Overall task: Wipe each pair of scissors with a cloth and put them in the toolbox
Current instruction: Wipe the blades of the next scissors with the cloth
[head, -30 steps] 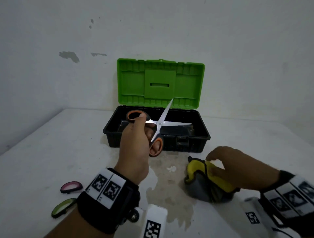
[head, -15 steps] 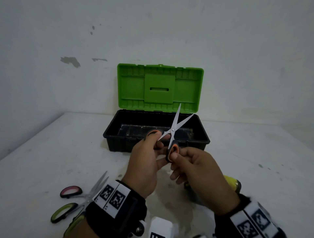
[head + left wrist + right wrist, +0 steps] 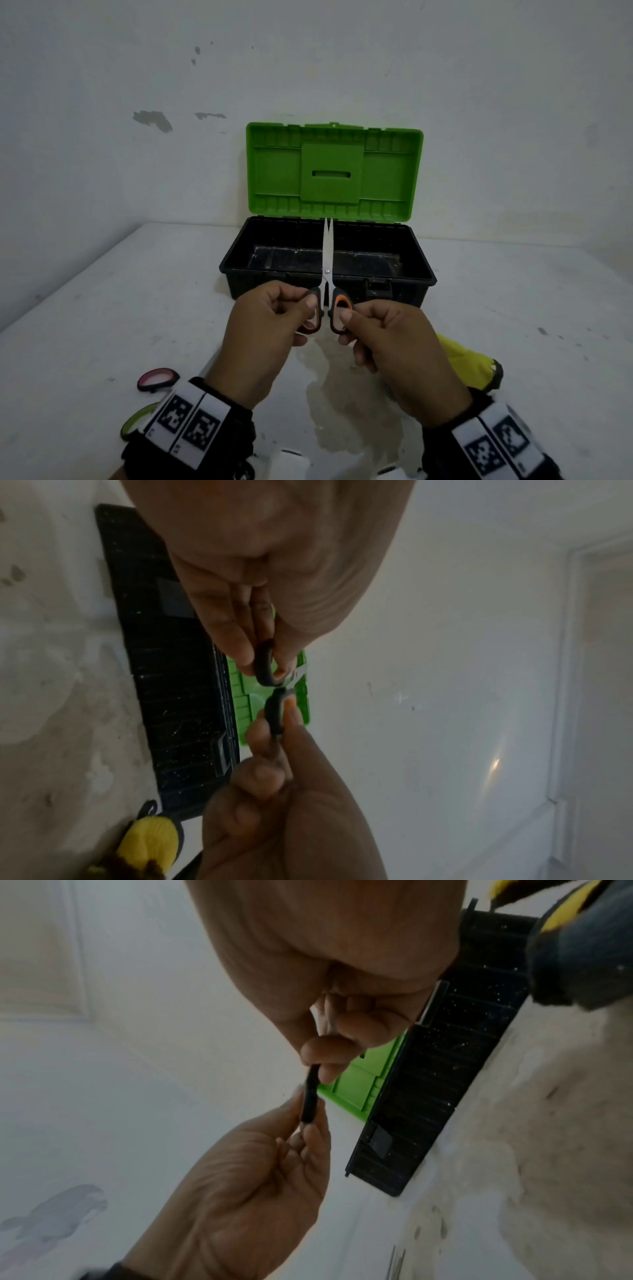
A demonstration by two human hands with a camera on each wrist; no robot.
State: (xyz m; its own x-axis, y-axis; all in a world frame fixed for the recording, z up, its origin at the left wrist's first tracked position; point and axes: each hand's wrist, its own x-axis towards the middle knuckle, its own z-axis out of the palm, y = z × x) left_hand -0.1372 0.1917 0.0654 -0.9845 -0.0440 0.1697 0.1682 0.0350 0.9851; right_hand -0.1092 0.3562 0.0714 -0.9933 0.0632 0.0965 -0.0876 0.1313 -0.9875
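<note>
While both hands hold one pair of scissors (image 3: 327, 274) up over the table (image 3: 102, 325), the relation that matters is that the open toolbox (image 3: 416, 274) lies straight ahead of them, just beyond the knuckles. The scissors' long axis runs away from the person, blades pointing up and forward toward the box and nearly closed, only a thin gap showing at the tips. The left hand (image 3: 263, 339) pinches the left handle loop between thumb and fingers; the right hand (image 3: 394, 349) pinches the right loop the same way. Neither hand is clearly nearer the box; they sit level, close together, each clamped on its own loop.

By my judgement the wiping of this pair is over and the next move is a short forward reach and a lowering into the black tray, which looks to hold no scissors, though its floor is dark.

Counted: one toolbox, its green lid (image 3: 334, 171) standing upright; one yellow and grey cloth (image 3: 469, 366), lying on the table behind the right wrist, untouched; one held pair of scissors. At the lower left a pink handle loop (image 3: 157, 378) and a green handle loop (image 3: 135, 421) show beside the left wrist band; whether these belong to one pair or two I cannot tell, since the blades are hidden.
</note>
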